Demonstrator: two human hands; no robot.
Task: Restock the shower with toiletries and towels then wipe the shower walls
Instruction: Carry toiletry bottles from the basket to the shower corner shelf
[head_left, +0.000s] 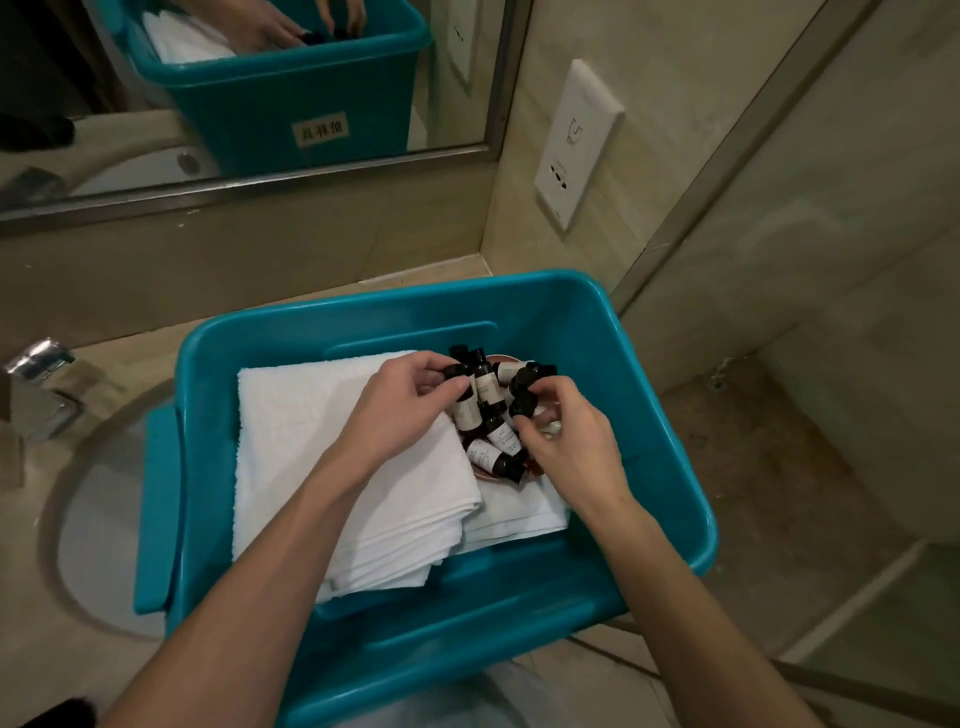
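A teal plastic bin (644, 374) sits on the vanity counter and partly over the basin. Inside lie folded white towels (332, 467) and a small reddish dish (483, 470) piled with several little toiletry bottles (485, 387) with black caps. My left hand (410, 410) pinches the black cap of one bottle at the left of the pile. My right hand (566, 441) closes its fingers on another black-capped bottle (524, 402) at the right of the pile.
A chrome tap (36, 384) and a white basin (98, 519) lie left of the bin. A mirror (234, 88) hangs behind, reflecting the bin. A white wall socket plate (579, 145) is on the right wall. The glass shower panel (779, 260) stands at right.
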